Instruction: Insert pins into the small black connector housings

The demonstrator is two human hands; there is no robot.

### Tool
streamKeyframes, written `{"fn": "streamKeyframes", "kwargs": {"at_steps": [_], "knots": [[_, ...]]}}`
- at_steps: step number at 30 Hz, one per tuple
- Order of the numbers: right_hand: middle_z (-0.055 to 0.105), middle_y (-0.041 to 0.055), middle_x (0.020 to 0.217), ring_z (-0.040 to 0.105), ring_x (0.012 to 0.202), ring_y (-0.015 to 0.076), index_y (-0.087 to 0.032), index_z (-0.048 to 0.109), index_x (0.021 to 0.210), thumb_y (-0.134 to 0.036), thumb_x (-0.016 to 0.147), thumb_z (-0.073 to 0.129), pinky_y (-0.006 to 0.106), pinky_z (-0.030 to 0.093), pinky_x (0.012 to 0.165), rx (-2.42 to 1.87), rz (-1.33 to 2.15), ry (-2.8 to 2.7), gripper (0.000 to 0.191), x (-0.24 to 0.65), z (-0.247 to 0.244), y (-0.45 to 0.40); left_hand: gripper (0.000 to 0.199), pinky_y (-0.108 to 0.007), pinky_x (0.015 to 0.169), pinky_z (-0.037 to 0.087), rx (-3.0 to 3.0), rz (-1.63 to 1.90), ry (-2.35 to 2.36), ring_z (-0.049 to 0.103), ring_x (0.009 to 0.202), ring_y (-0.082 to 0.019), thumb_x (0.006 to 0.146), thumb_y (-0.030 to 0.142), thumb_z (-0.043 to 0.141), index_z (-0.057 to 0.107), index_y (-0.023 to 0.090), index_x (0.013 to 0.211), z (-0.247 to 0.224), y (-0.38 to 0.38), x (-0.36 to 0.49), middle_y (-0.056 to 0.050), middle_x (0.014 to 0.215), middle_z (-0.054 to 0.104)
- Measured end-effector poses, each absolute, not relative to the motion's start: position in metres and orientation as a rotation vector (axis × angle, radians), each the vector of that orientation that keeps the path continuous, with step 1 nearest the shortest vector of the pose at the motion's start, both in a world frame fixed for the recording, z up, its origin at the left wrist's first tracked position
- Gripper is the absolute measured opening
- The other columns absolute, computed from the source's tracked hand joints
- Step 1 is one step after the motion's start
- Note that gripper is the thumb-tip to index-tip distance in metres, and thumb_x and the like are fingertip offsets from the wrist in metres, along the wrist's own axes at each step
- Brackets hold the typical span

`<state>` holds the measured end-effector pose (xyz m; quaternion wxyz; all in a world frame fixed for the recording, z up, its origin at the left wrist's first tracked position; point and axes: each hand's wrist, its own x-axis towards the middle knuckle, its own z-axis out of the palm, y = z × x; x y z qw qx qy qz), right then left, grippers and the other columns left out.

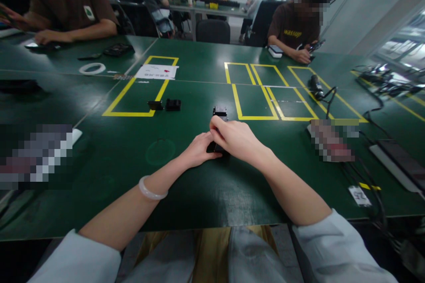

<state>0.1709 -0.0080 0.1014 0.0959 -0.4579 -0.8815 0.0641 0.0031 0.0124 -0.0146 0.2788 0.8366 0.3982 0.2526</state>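
My left hand (201,149) grips the near left side of a small black device (220,111) on the green table, its thumb along the near edge. From the right, my right hand (237,137) reaches over the device with its fingers curled down on it. The fingertips of both hands meet there and cover most of the device, so only its far end and a little of its near part show. I cannot make out what the right fingers pinch. Two small black parts, an upright plate (156,105) and a block (173,105), sit apart to the left.
Yellow tape rectangles (259,117) mark the green table (186,203). A paper sheet (157,72) and a tape roll (92,69) lie far left. On the right are a black cylindrical tool (316,87), cables and a blurred device (330,140). Other people sit across.
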Motion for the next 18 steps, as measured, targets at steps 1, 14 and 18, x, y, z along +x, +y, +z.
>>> {"fn": "streamKeyframes", "kwargs": {"at_steps": [1, 14, 18], "knots": [[0.070, 0.0020, 0.086, 0.061, 0.070, 0.0147, -0.020, 0.054, 0.109, -0.029, 0.100, 0.037, 0.027, 0.025, 0.058, -1.356, 0.198, -2.609, 0.021, 0.1710, 0.1014, -0.0083, 0.054, -0.050, 0.104, 0.044, 2.248, 0.679, 1.069, 0.056, 0.122, -0.034, 0.081, 0.042, 0.074, 0.057, 0.018, 0.127, -0.0142, 0.0125, 0.0033, -0.012, 0.131, 0.062], [0.070, 0.0022, 0.090, 0.060, 0.071, 0.0145, -0.020, 0.053, 0.108, -0.028, 0.098, 0.041, 0.027, 0.026, 0.058, -1.335, 0.235, -2.589, 0.018, 0.1719, 0.1002, -0.0075, 0.055, -0.050, 0.104, 0.043, 2.257, 0.672, 1.065, 0.056, 0.123, -0.034, 0.081, 0.043, 0.074, 0.056, 0.018, 0.127, -0.0157, 0.0138, 0.0032, -0.012, 0.132, 0.061], [0.070, 0.0025, 0.093, 0.060, 0.074, 0.0145, -0.020, 0.053, 0.108, -0.027, 0.097, 0.041, 0.027, 0.028, 0.059, -1.318, 0.246, -2.580, 0.018, 0.1719, 0.1008, -0.0089, 0.057, -0.051, 0.106, 0.042, 2.250, 0.672, 1.069, 0.054, 0.125, -0.034, 0.081, 0.044, 0.073, 0.056, 0.018, 0.129, -0.0155, 0.0133, 0.0030, -0.012, 0.133, 0.060]]}}
